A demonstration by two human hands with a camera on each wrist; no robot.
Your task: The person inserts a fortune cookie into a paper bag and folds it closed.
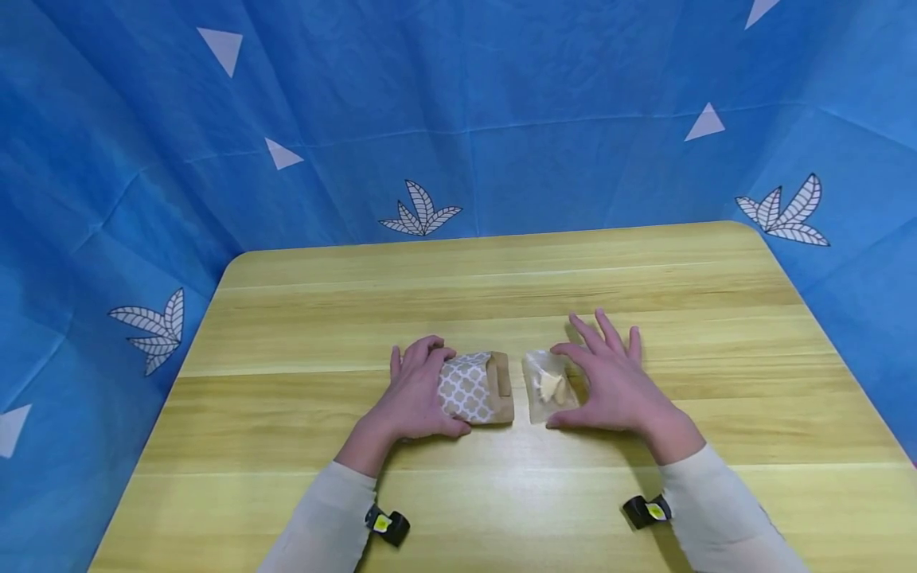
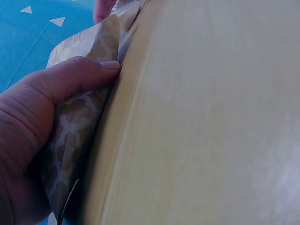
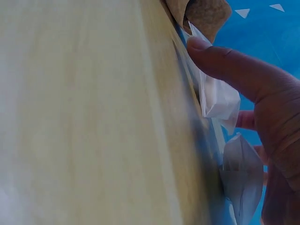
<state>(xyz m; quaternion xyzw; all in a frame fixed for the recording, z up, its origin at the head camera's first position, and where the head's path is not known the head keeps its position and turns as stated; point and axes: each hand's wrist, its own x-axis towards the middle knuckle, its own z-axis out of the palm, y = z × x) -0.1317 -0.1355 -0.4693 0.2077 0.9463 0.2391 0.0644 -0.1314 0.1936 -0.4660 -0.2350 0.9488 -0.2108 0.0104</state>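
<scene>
A small paper bag (image 1: pixel 469 390) with a white lattice pattern lies on the table, its brown mouth facing right. My left hand (image 1: pixel 419 394) grips it from the left, thumb along the near edge and fingers at the far edge. Just right of the mouth is a small clear packet (image 1: pixel 550 388) with cream-coloured pieces inside. My right hand (image 1: pixel 612 390) holds this packet between thumb and index finger, the other fingers spread. In the right wrist view, a second translucent packet (image 3: pixel 241 180) sits below the first, beside the palm; the right hand hides it in the head view.
The wooden table (image 1: pixel 501 286) has rounded far corners. A blue patterned curtain (image 1: pixel 559 175) hangs behind it and along its sides. Each forearm wears a small black wrist camera, one on the left sleeve (image 1: pixel 322 517) and one on the right sleeve (image 1: pixel 723 509).
</scene>
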